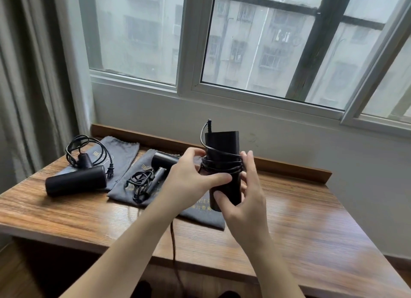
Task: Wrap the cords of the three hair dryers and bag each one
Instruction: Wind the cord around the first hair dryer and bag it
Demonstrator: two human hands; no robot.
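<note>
So I'm on the third one now, the matte black cylindrical hair dryer (223,164), held upright above the right side of the wood-grain table (300,220). My left hand (191,179) has its fingers curled round the barrel from the left, thumb pressed across the front. My right hand (242,197) grips it from the right, thumb low on the body, fingertips up by the coils, seemingly holding the thin black rubbery cord (222,165) in place.

Several loops already sit tight around the middle. A strand runs down off the table edge, so I'd guess there's cord left to wind. Tip for this bit: keep steady tension, lay each turn right beside the last instead of stacking, and pin the finished turns with the thumb so they don't slide on that smooth plastic.

Beneath the hands lies a soft dark grey fabric drawstring pouch with gold lettering (204,211), flat, ready for bagging.

The other two aren't done, I think. The middle black dryer (165,159) rests on its own grey cloth pouch (124,193) with its cord in a loose tangle. The left black dryer (75,183) lies on its side across another grey pouch (121,151), cord looped loosely behind.
</note>
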